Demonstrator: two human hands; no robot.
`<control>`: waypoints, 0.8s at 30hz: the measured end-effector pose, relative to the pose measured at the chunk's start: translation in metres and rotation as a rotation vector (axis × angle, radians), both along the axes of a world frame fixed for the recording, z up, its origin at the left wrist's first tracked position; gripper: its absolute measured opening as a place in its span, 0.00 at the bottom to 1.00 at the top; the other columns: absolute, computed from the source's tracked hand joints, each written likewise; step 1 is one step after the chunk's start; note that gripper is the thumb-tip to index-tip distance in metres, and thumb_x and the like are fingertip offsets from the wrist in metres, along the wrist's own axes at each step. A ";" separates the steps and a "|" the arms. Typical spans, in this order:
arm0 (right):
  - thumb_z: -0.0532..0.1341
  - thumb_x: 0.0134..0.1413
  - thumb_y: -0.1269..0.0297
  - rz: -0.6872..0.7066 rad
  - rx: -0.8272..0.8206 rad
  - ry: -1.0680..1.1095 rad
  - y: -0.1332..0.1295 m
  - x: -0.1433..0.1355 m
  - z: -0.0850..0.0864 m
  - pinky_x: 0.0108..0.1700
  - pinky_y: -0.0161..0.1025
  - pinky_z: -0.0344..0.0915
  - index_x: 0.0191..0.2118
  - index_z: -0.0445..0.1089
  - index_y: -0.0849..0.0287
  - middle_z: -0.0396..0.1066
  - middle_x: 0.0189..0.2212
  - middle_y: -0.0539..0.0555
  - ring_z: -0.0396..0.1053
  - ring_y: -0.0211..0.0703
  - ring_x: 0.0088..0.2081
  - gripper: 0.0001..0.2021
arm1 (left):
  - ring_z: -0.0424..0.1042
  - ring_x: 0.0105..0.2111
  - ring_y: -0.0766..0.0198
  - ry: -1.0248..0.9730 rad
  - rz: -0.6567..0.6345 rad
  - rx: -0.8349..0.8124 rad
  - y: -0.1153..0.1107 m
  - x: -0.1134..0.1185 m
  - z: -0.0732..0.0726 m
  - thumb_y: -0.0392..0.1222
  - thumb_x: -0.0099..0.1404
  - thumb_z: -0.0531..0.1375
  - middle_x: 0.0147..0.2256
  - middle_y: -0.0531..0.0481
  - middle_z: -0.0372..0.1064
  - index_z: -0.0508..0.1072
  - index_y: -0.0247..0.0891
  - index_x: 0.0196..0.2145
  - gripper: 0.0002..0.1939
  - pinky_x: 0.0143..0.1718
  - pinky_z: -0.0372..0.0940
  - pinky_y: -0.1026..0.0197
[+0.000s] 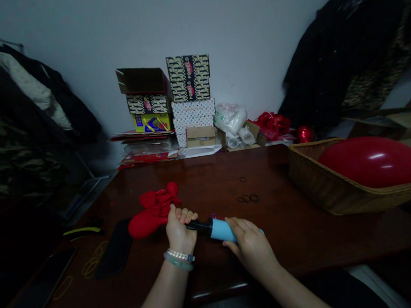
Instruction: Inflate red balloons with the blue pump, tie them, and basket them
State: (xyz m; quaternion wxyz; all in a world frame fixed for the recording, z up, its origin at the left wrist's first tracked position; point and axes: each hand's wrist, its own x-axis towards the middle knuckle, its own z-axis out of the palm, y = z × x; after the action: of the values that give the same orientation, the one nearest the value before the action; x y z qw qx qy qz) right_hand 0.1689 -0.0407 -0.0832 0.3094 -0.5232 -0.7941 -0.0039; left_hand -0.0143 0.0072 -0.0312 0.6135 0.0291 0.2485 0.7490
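Observation:
My left hand (pixel 182 228), with bracelets at the wrist, is closed around the black nozzle end of a blue hand pump (pixel 221 230). A red balloon (pixel 145 224), partly filled out, extends to the left from that hand; its neck is hidden by my fingers. My right hand (pixel 249 245) is wrapped around the blue body of the pump. Just behind my left hand, several limp red balloons (pixel 155 196) lie on the dark brown table (pixel 207 177).
Black rings (pixel 249 198) lie beyond the pump. At the right, a wicker basket (pixel 320 183) holds a big red balloon (pixel 371 161). Yellow rubber bands (pixel 91 265), a dark phone (pixel 35 292) and a black flat object (pixel 114 249) are at the left. Boxes (pixel 193 115) stand at the back.

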 end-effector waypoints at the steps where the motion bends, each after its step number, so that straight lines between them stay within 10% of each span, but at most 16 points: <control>1: 0.69 0.47 0.69 0.003 0.004 -0.001 0.000 0.000 -0.001 0.52 0.53 0.68 0.56 0.66 0.59 0.73 0.49 0.62 0.71 0.57 0.49 0.28 | 0.48 0.12 0.73 0.003 0.005 0.007 0.000 0.002 -0.001 0.42 0.69 0.54 0.13 0.61 0.44 0.49 0.39 0.20 0.22 0.19 0.52 0.65; 24: 0.61 0.56 0.66 -0.001 0.167 0.043 0.009 0.015 0.011 0.49 0.51 0.65 0.50 0.66 0.60 0.71 0.44 0.60 0.68 0.53 0.46 0.15 | 0.50 0.10 0.73 -0.004 0.087 0.037 0.011 -0.065 0.019 0.37 0.70 0.47 0.11 0.60 0.45 0.48 0.39 0.19 0.21 0.18 0.53 0.65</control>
State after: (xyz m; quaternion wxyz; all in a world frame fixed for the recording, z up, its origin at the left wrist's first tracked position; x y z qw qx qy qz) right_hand 0.1842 -0.0321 -0.0719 0.3687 -0.4961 -0.7839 -0.0590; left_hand -0.0796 0.0180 -0.0126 0.5801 0.0284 0.2344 0.7796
